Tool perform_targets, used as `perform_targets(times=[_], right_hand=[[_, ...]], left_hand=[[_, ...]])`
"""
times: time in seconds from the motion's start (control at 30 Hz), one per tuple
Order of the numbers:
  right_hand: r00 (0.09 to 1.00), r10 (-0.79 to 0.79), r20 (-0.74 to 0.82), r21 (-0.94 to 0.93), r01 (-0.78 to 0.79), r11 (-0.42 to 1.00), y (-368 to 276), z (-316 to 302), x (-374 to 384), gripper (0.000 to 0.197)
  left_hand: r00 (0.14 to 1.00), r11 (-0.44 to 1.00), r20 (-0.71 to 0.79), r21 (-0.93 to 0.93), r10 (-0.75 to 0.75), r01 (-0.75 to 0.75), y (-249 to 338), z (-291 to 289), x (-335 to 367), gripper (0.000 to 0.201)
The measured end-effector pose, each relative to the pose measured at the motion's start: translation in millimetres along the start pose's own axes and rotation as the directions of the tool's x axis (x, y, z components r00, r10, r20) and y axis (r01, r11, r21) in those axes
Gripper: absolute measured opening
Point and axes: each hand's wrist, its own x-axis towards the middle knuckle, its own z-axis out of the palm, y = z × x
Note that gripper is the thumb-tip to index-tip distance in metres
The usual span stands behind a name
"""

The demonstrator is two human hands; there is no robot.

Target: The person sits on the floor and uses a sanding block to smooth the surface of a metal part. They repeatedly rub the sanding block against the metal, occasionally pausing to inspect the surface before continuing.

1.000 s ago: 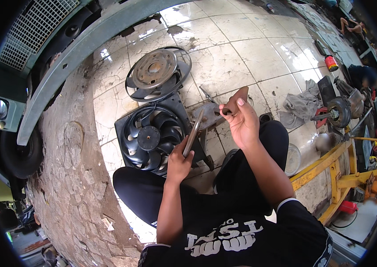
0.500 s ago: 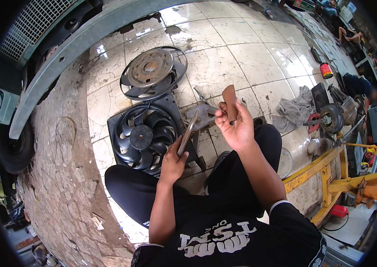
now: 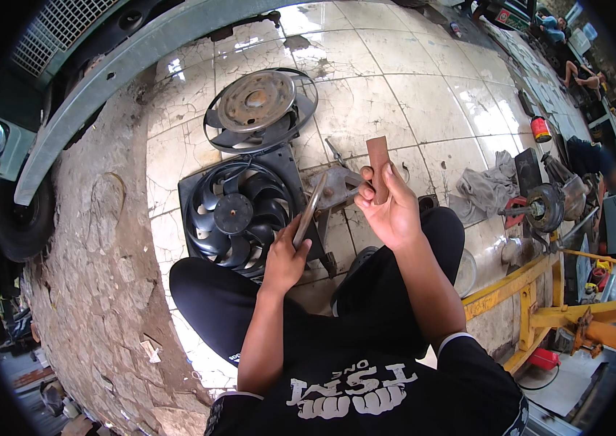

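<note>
My right hand, raised in front of my knees, pinches a reddish-brown strip of sandpaper that stands upright between thumb and fingers. To its left, my left hand is closed around a narrow, slightly curved metal piece, seen nearly edge-on and tilted up to the right. The two held things are apart. Beyond them on the floor lies a grey metal bracket, partly hidden. A black radiator fan in a square frame lies left of my left hand.
Past the square fan rests a ringed fan with a rusty round plate on it. At right are a grey rag, a wheel hub assembly, a red can and a yellow metal frame. A vehicle bumper curves across the upper left.
The sandpaper has turned from a curled, slanting position to a flatter, more upright one in my right hand. The view has shifted slightly; my left hand keeps its hold on the metal piece.
</note>
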Motion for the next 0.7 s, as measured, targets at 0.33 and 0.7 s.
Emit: perform_targets(times=[0.33, 0.7], right_hand=[[0.992, -0.067, -0.105, -0.388, 0.021, 0.921, 11, -3, 5, 0.020], [0.858, -0.257, 0.444, -0.896, 0.421, -0.142, 58, -7, 7, 0.019]], left_hand=[[1.000, 1.000, -0.016, 0.004, 0.024, -0.024, 9, 3, 3, 0.054], [0.990, 0.999, -0.136, 0.037, 0.026, -0.022, 11, 3, 5, 0.047]])
